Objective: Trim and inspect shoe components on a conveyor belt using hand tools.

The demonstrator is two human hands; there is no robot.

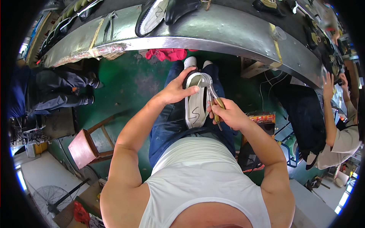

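A shoe upper on its last (193, 104) rests bottom up on my lap, its pale underside marked with a dark pen stroke. My left hand (179, 86) grips its far end, thumb lying on the underside and fingers round the outer side. In my right hand (229, 114) is a pair of pincers (213, 92) with yellowish handles. The curved metal head of the pincers lies at the far end of the shoe, close to my left thumb. The exact bite of the jaws is too small to make out.
A metal-covered bench (235, 30) crosses ahead, carrying black shoes (182, 10) and another pair of pincers (110, 26). A red cloth (166, 54) lies beneath it. On the left are a wooden stool (84, 149) and a person's legs (62, 89); another person (338, 148) works at right.
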